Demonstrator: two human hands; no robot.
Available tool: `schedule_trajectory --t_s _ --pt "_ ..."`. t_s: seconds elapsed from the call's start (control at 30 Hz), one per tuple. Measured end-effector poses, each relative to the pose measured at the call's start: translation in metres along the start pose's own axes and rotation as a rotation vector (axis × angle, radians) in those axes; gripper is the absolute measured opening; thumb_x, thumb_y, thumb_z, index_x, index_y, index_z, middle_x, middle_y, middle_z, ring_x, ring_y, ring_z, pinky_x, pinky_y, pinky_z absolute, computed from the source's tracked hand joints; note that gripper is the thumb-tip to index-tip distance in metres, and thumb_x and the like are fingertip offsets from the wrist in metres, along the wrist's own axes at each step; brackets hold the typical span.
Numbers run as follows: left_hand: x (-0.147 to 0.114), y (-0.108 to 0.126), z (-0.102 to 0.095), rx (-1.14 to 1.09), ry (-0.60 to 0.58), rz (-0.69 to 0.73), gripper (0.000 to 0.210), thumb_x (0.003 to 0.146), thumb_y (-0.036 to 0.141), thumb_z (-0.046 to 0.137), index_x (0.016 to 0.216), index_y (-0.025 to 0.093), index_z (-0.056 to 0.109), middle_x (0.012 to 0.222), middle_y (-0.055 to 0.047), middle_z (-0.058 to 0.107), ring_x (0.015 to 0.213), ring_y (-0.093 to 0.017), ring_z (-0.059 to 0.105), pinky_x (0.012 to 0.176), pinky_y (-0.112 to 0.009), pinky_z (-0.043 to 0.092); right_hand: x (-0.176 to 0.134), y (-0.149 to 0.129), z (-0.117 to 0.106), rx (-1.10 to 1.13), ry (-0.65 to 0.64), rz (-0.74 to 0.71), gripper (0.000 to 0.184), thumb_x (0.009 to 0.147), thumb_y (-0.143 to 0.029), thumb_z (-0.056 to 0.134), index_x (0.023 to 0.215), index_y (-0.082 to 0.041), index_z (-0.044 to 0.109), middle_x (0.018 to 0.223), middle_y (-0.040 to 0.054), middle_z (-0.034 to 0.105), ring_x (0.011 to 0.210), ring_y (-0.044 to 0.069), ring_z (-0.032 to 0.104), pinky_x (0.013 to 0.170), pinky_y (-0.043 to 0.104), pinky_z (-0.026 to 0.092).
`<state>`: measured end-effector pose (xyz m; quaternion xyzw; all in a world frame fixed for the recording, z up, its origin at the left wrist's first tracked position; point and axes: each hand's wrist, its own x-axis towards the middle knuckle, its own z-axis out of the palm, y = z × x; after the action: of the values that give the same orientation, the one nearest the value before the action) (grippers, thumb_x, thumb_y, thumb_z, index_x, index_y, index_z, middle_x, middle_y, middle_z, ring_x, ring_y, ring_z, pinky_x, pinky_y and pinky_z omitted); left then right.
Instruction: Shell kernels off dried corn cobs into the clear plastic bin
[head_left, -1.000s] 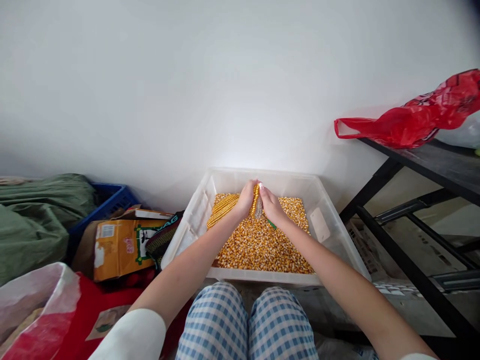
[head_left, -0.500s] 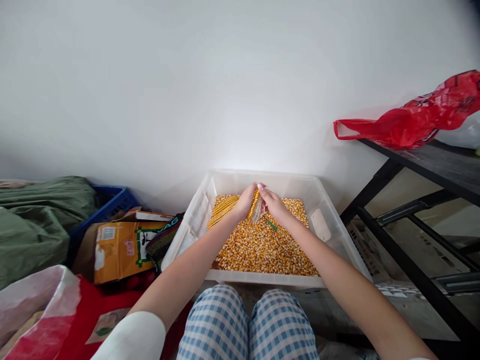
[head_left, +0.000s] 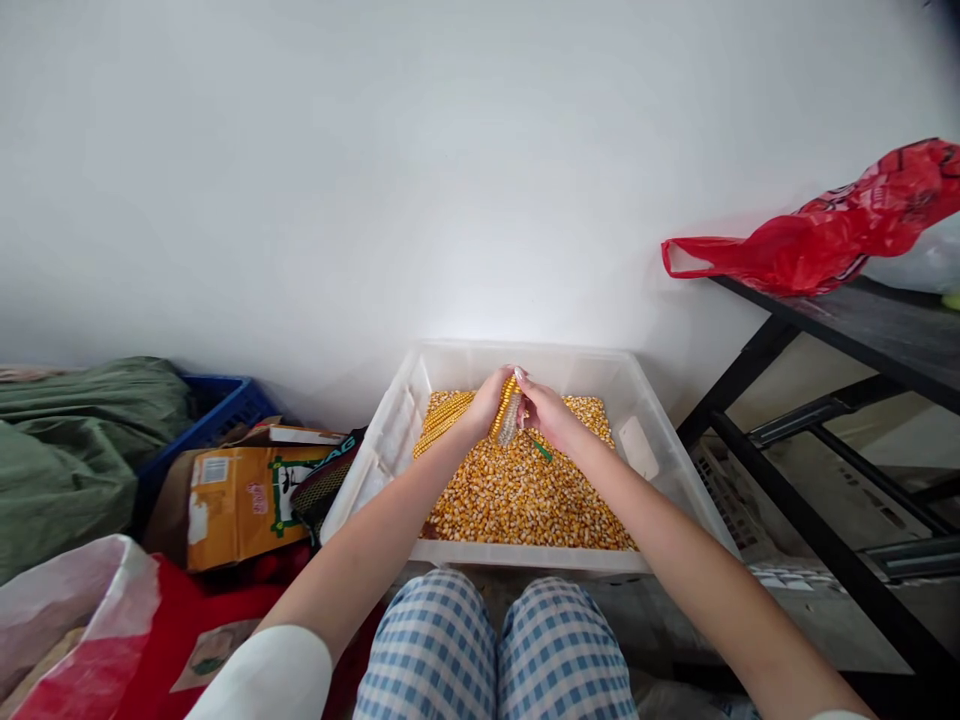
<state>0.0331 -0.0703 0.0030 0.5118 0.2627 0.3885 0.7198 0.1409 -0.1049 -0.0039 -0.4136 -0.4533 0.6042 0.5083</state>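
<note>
Between my two hands is an ear of corn (head_left: 506, 412), yellow kernels on its left side and bare pale cob on its right. My left hand (head_left: 491, 398) is wrapped round the ear from the left. From the right, my right hand (head_left: 546, 408) closes on it, thumb near its top end. Beneath them loose corn kernels (head_left: 525, 500) are heaped in a translucent plastic bin (head_left: 532, 556). More whole ears of corn (head_left: 444, 420) lie at the bin's left, partly behind my left arm. A small green object (head_left: 541, 451) rests on the kernels below my right hand.
On the left are an orange cardboard box (head_left: 240, 500), a blue crate (head_left: 236, 400) under green cloth (head_left: 97, 430), and a red-and-white bag (head_left: 127, 620). A black metal rack (head_left: 810, 490) stands right, bearing a red plastic bag (head_left: 817, 240). A white wall (head_left: 450, 180) rises behind the bin.
The ear has tilted slightly in my hands, and more of its bare cob shows. Both hands stay in nearly the same place over the bin.
</note>
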Motion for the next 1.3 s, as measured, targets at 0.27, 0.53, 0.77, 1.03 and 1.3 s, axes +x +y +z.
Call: schedule_trajectory --t_s 0.27,0.53,0.77,1.03,1.3 --pt "-0.003 0.001 -0.001 -0.035 0.010 -0.014 0.039 0.078 0.048 0.042 0.100 0.018 0.054 0.044 0.004 0.048 0.034 -0.013 0.048 0.038 -0.024 0.040 -0.007 -0.005 0.005 -0.120 0.001 -0.105 0.046 0.071 -0.064 0.053 0.075 -0.018 0.053 0.053 -0.0037 0.045 0.047 0.008 0.045 0.044 0.019 0.038" --pt "-0.003 0.000 0.007 -0.064 0.061 -0.054 0.034 0.079 0.044 0.040 0.094 0.018 0.057 0.042 0.003 0.048 0.034 -0.014 0.047 0.038 -0.024 0.039 -0.005 0.008 0.010 -0.384 0.181 -0.309 0.049 0.080 -0.065 0.038 0.075 -0.020 0.054 0.051 -0.0028 0.042 0.044 0.010 0.041 0.042 0.022 0.030" --pt "-0.002 -0.001 0.009 -0.176 0.071 -0.040 0.026 0.078 0.040 0.041 0.082 0.018 0.055 0.047 0.002 0.052 0.036 -0.012 0.047 0.040 -0.024 0.040 -0.001 0.013 0.008 -0.325 0.315 -0.343 0.052 0.082 -0.066 0.033 0.062 -0.020 0.046 0.048 -0.0020 0.039 0.043 0.011 0.040 0.043 0.024 0.032" --pt "-0.005 -0.003 0.014 -0.022 0.133 -0.033 0.032 0.079 0.047 0.042 0.076 0.018 0.055 0.044 0.002 0.048 0.040 -0.014 0.047 0.045 -0.027 0.042 -0.003 0.010 0.008 -0.397 0.277 -0.338 0.047 0.083 -0.062 0.035 0.091 -0.022 0.058 0.056 -0.0020 0.046 0.048 0.012 0.042 0.045 0.023 0.033" --pt "-0.003 0.000 0.008 -0.054 0.075 0.003 0.032 0.077 0.040 0.041 0.097 0.018 0.055 0.050 0.003 0.051 0.042 -0.014 0.049 0.048 -0.026 0.042 0.005 0.018 0.006 -0.232 0.407 -0.271 0.038 0.084 -0.055 0.035 0.088 -0.021 0.052 0.060 -0.0007 0.050 0.055 0.014 0.048 0.052 0.025 0.038"
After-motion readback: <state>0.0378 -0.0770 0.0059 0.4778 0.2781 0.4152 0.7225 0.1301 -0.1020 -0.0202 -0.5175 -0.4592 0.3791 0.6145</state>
